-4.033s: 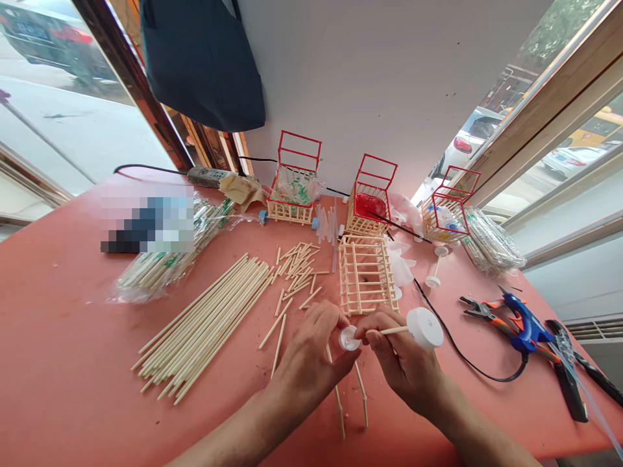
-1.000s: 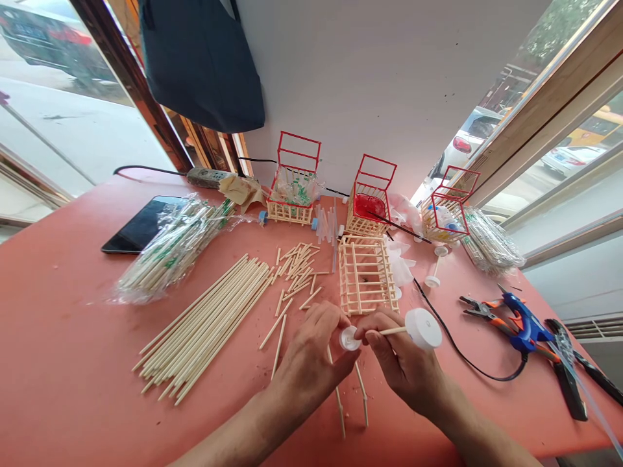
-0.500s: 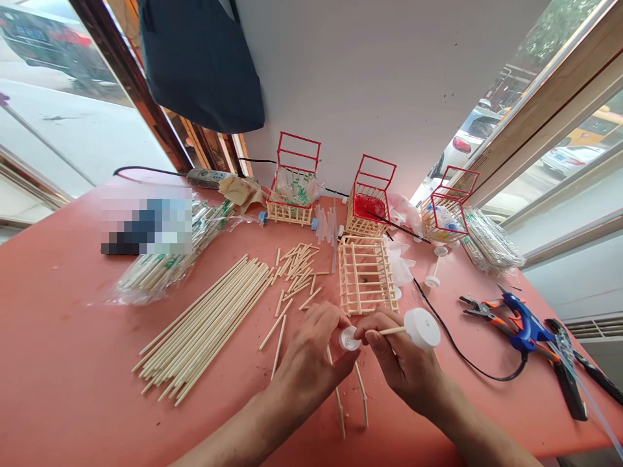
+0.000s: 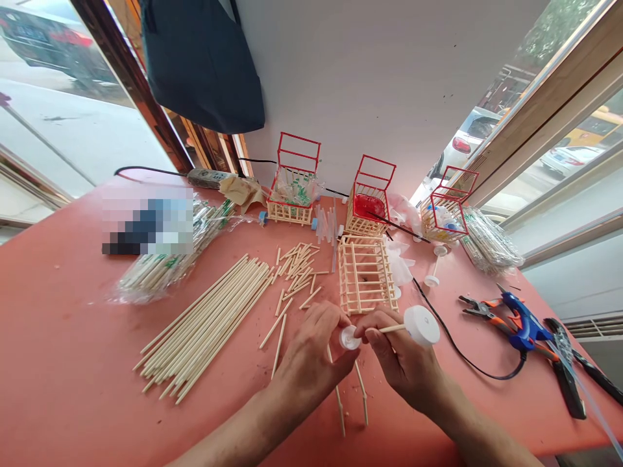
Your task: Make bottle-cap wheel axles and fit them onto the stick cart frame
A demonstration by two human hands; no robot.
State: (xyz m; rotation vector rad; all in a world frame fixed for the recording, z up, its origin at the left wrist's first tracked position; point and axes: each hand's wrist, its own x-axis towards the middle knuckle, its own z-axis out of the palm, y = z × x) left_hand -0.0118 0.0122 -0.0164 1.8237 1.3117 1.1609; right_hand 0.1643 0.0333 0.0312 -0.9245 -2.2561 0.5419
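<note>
Between the thumb and fingers of my left hand (image 4: 314, 347) is a small white cap (image 4: 349, 338), its hollow side facing up. My right hand (image 4: 402, 360) pinches a short wooden stick (image 4: 392, 329) that has a larger white cap (image 4: 421, 325) on its outer end. The stick's other end is hidden by my right fingers, close to the small cap. Just beyond my hands a wooden stick frame (image 4: 368, 275) lies on the red table (image 4: 73, 363). Two thin jointed sticks (image 4: 363, 395) rest below my hands.
Long sticks (image 4: 204, 327) and short cut pieces (image 4: 296, 266) lie left. Three red-handled stick baskets (image 4: 290, 213) stand at the back. On the right are pliers (image 4: 479, 308), a blue glue gun (image 4: 528, 327) with its black cable, and a capped axle (image 4: 437, 266).
</note>
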